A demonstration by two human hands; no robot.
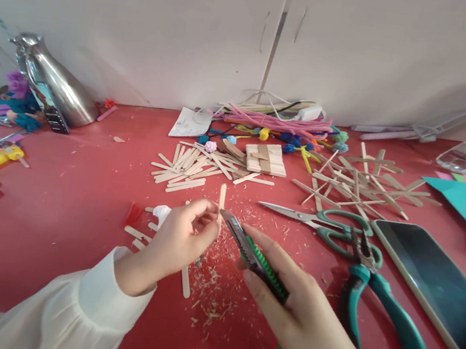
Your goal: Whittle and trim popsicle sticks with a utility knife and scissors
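Note:
Pinched upright in my left hand [180, 243] is a wooden craft stick [222, 195]. My right hand [288, 295] is wrapped round a green and black utility knife [261, 261], its blade end at the stick's edge. Below both hands, thin wood shavings [215, 301] are scattered over the red tabletop [89, 216]. Another craft stick [185, 281] lies under my left hand, and a few more, partly hidden, lie to its left beside a white lump [161, 213].
Loose craft sticks [192, 165] and a bundled stack [266, 159] lie ahead. Scissors [318, 219], pliers [388, 311] and a phone [432, 283] are at right, near a stick pile [360, 180]. A metal jug [57, 82] stands back left; pink pipe cleaners [272, 120] lie along the wall.

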